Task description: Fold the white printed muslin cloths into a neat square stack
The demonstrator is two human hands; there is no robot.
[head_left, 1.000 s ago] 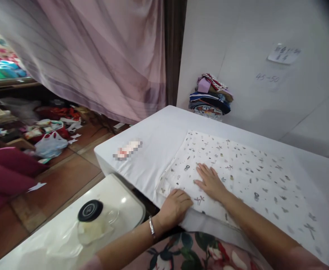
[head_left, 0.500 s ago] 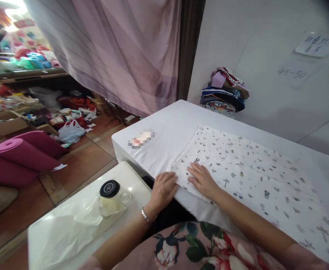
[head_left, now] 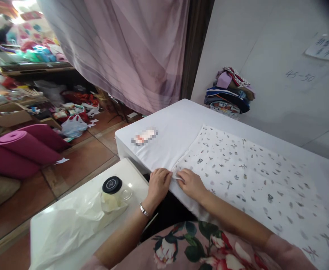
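A white cloth printed with small grey and brown motifs lies spread on a white-covered table. Its near left corner is between my two hands at the table's front edge. My right hand pinches that corner, lifting a small fold of it. Close beside it, my left hand has its fingers curled together at the same corner, the tips touching the cloth. A silver bracelet circles my left wrist.
A white side table at left holds a black-lidded jar and a pale plastic bag. Folded clothes are stacked by the wall. A pixelated item lies on the table. Pink rolls and a curtain stand beyond.
My right hand has moved left from lying flat on the cloth to pinching its near left corner. My left hand's fingers have curled in at the corner. The view has shifted slightly.
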